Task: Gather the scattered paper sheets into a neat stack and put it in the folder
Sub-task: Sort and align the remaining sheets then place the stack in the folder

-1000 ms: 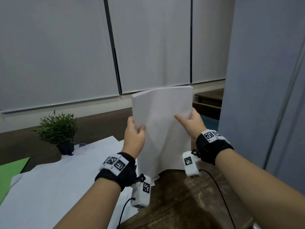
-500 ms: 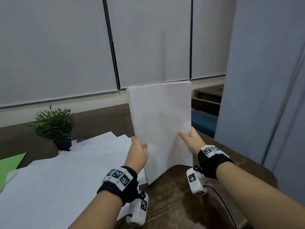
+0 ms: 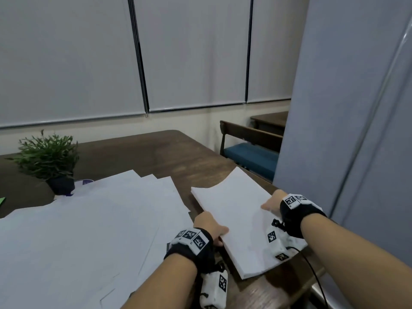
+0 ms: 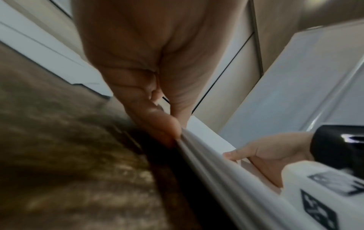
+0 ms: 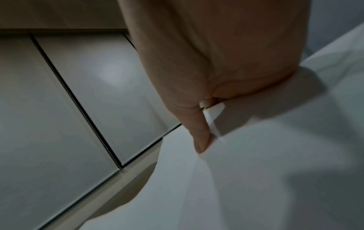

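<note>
We find a squared stack of white paper sheets (image 3: 236,215) lying low over the right part of the dark wooden tabletop (image 3: 160,157), its far edge bowed upward slightly. Whether the underside rests fully on the wood, we cannot tell. Our left hand (image 3: 208,226) grips the stack's left long edge, thumb on top and fingers curled beneath; the left wrist view shows a fingertip (image 4: 167,124) pressed against the layered edge of the sheets. Our right hand (image 3: 273,202) holds the right long edge, thumb (image 5: 201,137) lying flat on the top sheet, the remaining fingers hidden under the paper. Both hands thus stand closed on the same stack, one at each side.

To the left of the stack, loose white sheets (image 3: 89,230) lie spread and overlapping across the tabletop, their corners fanned out at the far side. They sit just beside the stack and are not part of it. A sliver of a green object (image 3: 1,200) shows at the far left edge of the head view; we cannot confirm from this sliver what it is.

A small potted plant (image 3: 48,157) stands at the far left of the tabletop, behind the loose sheets. Grey roller blinds (image 3: 191,52) cover the wall beyond. A wooden chair with a blue seat (image 3: 252,157) stands past the tabletop's right edge, next to a grey partition (image 3: 347,108).
</note>
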### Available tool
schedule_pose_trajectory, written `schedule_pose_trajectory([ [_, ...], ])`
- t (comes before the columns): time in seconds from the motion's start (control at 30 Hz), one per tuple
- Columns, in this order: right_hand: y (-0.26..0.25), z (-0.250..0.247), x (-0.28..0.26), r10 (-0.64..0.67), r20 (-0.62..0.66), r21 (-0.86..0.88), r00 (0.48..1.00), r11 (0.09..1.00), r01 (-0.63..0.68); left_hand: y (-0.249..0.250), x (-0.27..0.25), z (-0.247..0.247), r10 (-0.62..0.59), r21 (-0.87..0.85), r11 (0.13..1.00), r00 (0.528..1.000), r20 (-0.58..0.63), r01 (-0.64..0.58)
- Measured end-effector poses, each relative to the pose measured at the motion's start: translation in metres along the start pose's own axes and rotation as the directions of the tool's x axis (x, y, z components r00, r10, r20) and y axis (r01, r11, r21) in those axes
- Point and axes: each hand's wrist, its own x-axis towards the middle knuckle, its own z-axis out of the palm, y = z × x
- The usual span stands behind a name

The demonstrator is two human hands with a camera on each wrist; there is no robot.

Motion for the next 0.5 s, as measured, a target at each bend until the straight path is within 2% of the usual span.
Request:
schedule_pose_trajectory([
  [0.13, 0.010, 0.001, -0.001, 0.039, 0.061, -0.050, 0.997, 0.998, -0.036, -0.004, 0.004, 0.001, -0.002, 0.136, 0.991, 1.000, -0.019, 0.005],
  [0.27, -0.010, -0.002, -0.004, -0.010, 0.020, 0.013, 1.000, 1.000, 0.010, -0.011, -0.002, -0.031, -0.076, 0.045, 0.996, 0.996, -0.052, 0.078],
  [0.37, -0.058, -0.001, -0.030, -0.196, 0.031, 0.097, 0.980, 0.977, 0.192, -0.024, -0.015, -0.081, -0.142, -0.048, 0.989, 0.984, -0.105, 0.137],
  [0.43, -0.099, 0.010, -0.058, -0.319, 0.076, 0.162, 0.945, 0.939, 0.304, -0.045, -0.026, -0.124, -0.204, -0.104, 0.977, 0.965, -0.164, 0.189],
  [0.5, -0.141, 0.033, -0.082, -0.410, 0.131, 0.289, 0.903, 0.887, 0.361, -0.075, -0.041, -0.169, -0.258, -0.083, 0.966, 0.928, -0.269, 0.245],
])
